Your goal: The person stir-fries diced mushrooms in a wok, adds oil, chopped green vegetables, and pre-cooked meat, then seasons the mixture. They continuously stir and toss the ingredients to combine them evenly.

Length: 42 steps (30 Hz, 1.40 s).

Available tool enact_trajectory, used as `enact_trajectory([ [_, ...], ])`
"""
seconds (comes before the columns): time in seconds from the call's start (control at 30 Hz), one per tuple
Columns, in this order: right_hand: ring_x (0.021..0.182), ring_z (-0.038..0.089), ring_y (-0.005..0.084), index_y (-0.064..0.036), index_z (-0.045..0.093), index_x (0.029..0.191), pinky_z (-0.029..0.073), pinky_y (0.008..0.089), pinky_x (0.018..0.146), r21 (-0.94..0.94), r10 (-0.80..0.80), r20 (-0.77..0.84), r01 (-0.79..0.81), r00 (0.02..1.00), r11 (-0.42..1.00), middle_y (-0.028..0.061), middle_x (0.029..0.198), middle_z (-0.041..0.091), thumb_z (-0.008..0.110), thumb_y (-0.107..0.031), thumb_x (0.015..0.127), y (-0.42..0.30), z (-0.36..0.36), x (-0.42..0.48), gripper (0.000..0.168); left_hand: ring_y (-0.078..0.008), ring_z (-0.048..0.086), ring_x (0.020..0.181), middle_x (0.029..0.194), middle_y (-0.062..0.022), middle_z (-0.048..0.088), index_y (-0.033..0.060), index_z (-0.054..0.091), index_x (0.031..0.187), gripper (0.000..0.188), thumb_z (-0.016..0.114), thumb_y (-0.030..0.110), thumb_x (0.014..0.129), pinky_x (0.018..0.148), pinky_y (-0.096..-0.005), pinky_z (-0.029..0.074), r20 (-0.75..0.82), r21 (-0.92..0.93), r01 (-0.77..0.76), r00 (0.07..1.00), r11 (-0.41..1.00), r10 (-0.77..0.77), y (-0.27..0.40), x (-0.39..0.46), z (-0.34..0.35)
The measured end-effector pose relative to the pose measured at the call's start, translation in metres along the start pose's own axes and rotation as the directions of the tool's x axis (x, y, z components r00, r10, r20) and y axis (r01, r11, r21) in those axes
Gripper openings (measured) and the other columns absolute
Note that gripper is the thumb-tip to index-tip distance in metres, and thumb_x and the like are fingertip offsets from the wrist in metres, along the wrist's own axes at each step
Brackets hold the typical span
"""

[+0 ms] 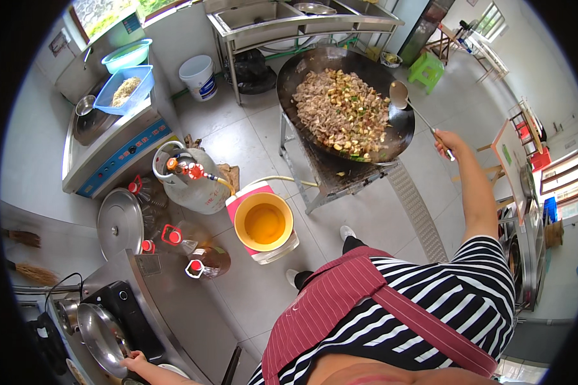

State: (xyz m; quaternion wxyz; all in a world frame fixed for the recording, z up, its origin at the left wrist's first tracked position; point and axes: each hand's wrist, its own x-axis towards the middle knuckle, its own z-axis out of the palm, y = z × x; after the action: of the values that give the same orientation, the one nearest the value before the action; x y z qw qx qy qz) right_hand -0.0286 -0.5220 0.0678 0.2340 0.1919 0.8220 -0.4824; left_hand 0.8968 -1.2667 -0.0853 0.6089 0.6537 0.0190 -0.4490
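Observation:
A long-handled metal ladle (399,94) is in my right hand (449,143), its bowl over the right rim of a large black wok (399,127). Chopped meat with garlic and green pieces (342,110) fills much of the wok, which stands on a metal stand (342,178). At lower left, my left hand (134,360) touches the rim of a shiny steel pan (101,337) beside a black cooktop (125,313); whether the fingers grip it cannot be told. A yellow bucket (289,226) with orange-yellow liquid stands between me and the gas cylinder.
A gas cylinder (195,192) with a hose stands left of the wok stand. Near it are plastic oil bottles (212,262) and a round metal lid (120,224). A steel sink (265,29) lies behind the wok, a white bucket (197,77) beside it, a green stool (426,71) at right.

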Motion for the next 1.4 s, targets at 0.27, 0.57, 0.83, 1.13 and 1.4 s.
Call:
enact_trajectory([
  [0.27,0.039,0.039,0.0048,-0.009,0.041,0.070,0.034,0.0185,0.032,-0.004,0.293,0.529,-0.343,0.796,0.939,-0.0030,0.052,0.041,0.047,-0.045,0.089,-0.024,0.066,0.117,0.041,-0.0153,0.046,0.054,0.066,-0.0030,0.052,0.0034,0.052,0.080,0.049,0.041,0.051,0.085,0.046,-0.0248,0.040,0.430,0.256,-0.096,0.902,0.962,-0.024,-0.194,-0.224,-0.023],
  [0.57,0.042,0.042,0.0048,-0.017,0.045,0.126,0.037,0.0207,0.037,-0.523,0.067,0.629,0.358,0.775,0.774,-0.0014,0.058,0.045,0.040,-0.030,0.093,-0.103,-0.066,0.108,0.036,-0.0088,0.050,0.061,0.078,-0.0008,0.060,0.0090,0.060,0.098,0.021,0.057,0.027,0.087,0.054,-0.0223,0.041,0.389,0.876,0.212,0.223,0.434,-0.894,-0.535,-0.657,-0.075],
  [0.83,0.040,0.042,0.0046,-0.016,0.050,0.122,0.035,0.0199,0.035,-0.462,-0.198,0.668,0.609,0.717,0.645,-0.0018,0.058,0.046,0.041,-0.026,0.092,-0.167,-0.058,0.225,0.033,-0.0074,0.047,0.058,0.085,-0.0021,0.055,0.0053,0.054,0.103,0.025,0.057,0.024,0.088,0.056,-0.0207,0.044,0.465,0.877,0.016,0.222,0.480,-0.857,-0.604,-0.790,-0.041],
  [1.13,0.052,0.054,0.0188,-0.017,0.048,0.124,0.045,0.0344,0.047,-0.466,-0.140,0.857,0.862,0.495,0.198,0.0091,0.061,0.052,0.046,-0.019,0.084,-0.166,0.065,0.140,0.039,-0.0064,0.046,0.057,0.075,0.0019,0.055,0.0121,0.055,0.085,0.010,0.062,0.020,0.084,0.054,-0.0201,0.041,0.463,0.849,0.119,0.302,0.515,-0.833,-0.630,-0.785,-0.039],
  [1.4,0.072,0.057,0.0302,-0.020,0.045,0.126,0.046,0.0402,0.064,-0.565,-0.373,0.820,0.720,0.435,-0.402,0.0132,0.075,0.058,0.052,-0.013,0.084,-0.094,-0.055,0.030,0.043,-0.0097,0.049,0.065,0.078,0.0026,0.055,0.0159,0.052,0.082,0.014,0.065,0.021,0.082,0.060,-0.0244,0.042,0.427,0.806,0.352,0.211,0.476,-0.879,-0.634,-0.779,-0.040],
])
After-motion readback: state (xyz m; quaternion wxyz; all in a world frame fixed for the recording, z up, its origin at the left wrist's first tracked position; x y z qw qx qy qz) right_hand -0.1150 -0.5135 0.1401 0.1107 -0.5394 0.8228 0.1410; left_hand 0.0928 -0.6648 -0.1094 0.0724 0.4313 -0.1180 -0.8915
